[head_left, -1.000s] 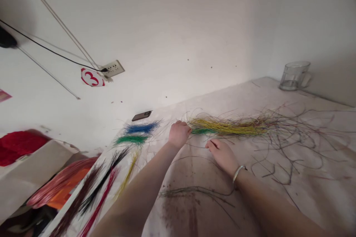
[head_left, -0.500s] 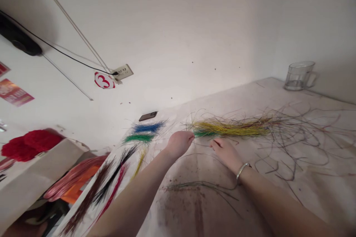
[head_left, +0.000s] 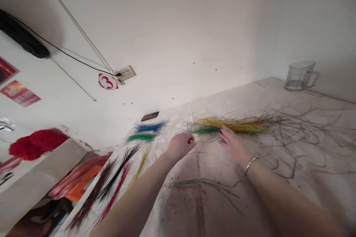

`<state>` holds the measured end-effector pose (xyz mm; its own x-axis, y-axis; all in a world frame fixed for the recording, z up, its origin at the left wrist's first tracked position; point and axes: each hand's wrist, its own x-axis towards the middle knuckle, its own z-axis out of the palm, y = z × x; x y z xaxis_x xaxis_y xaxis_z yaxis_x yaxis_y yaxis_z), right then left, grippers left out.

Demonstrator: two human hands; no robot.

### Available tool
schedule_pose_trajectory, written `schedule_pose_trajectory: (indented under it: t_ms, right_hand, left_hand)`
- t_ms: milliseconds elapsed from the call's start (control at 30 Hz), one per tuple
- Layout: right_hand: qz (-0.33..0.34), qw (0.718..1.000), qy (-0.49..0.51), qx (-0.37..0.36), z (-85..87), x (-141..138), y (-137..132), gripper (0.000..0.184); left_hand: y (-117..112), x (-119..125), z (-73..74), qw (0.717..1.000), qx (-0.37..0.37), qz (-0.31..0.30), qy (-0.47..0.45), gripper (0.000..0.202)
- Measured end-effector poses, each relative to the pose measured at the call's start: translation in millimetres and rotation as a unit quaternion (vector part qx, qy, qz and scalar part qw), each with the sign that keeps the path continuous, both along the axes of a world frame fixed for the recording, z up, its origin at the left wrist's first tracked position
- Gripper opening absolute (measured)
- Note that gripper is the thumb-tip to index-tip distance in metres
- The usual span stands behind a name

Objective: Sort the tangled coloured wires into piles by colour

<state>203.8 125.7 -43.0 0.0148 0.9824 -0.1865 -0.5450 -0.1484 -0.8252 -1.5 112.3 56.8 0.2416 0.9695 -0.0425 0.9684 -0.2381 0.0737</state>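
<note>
My left hand [head_left: 181, 145] is curled closed just left of the pile, thumb and finger drawn together; whatever they hold, if anything, is too thin to make out. My right hand [head_left: 235, 143], with a silver bangle at the wrist, has its fingers apart, the tips at the near edge of the pile. Between and beyond the hands lie green wires [head_left: 207, 130], partly under a large bundle of yellow wires [head_left: 241, 126]. Loose dark wires [head_left: 293, 148] spread in a tangle to the right.
Sorted bundles lie left: blue wires [head_left: 150, 127], green, black, red, brown and yellow. A phone [head_left: 150, 116] rests behind them. A glass mug [head_left: 299, 77] stands at the back right. Several thin wires [head_left: 200, 182] lie in front. A power socket [head_left: 127, 73] is on the wall.
My right hand has moved right and slightly up, its fingers going from bent together to spread at the pile. My left hand stays about where it was, closed. The view has shifted slightly.
</note>
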Motion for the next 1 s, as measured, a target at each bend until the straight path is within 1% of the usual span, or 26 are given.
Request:
schedule_pose_trajectory:
  t_ms: [100,233,333,433,567,700,800,867,933,1000]
  right_hand:
    - [0.009,1.0,0.003,0.012,-0.6,-0.8,-0.9,0.048]
    - [0.016,1.0,-0.007,0.021,0.8,-3.3,-2.4,0.047]
    - [0.014,1.0,-0.01,0.023,2.4,-4.1,-3.4,0.046]
    - [0.022,0.999,-0.017,0.02,2.7,-4.1,-3.2,0.044]
    - [0.025,0.999,-0.035,0.01,2.9,-4.4,-2.0,0.041]
    - [0.015,0.999,-0.051,0.007,6.8,-4.7,-2.9,0.035]
    - [0.014,0.999,-0.052,0.008,9.8,-4.1,-4.8,0.031]
    - [0.02,0.998,-0.05,0.013,9.9,-3.7,-5.7,0.028]
    - [0.025,0.998,-0.053,0.025,8.6,-3.6,-6.1,0.025]
    - [0.026,0.997,-0.063,0.039,6.8,-3.4,-6.2,0.025]
  left_hand:
    - [1.3,0.6,-17.7,1.0,-0.021,0.008,-0.019,0.031]
    - [-2.5,7.5,-38.2,0.999,-0.034,0.018,-0.022,0.03]
    - [-5.8,14.9,-47.6,0.999,-0.043,0.026,-0.019,0.025]
    - [-5.9,20.2,-50.6,0.997,-0.063,0.034,-0.021,0.017]
    - [-4.3,20.2,-43.6,0.995,-0.076,0.043,-0.039,0.015]
    - [-10.9,13.3,-26.4,0.991,-0.085,0.051,-0.085,0.016]
    - [-27.0,4.5,-9.2,0.986,-0.099,0.05,-0.122,0.018]
    - [-42.3,-2.2,0.8,0.985,-0.1,0.036,-0.139,0.017]
    - [-57.9,-8.5,6.1,0.987,-0.095,0.002,-0.127,0.013]
    - [-70.6,-13.9,4.7,0.991,-0.092,-0.044,-0.086,0.009]
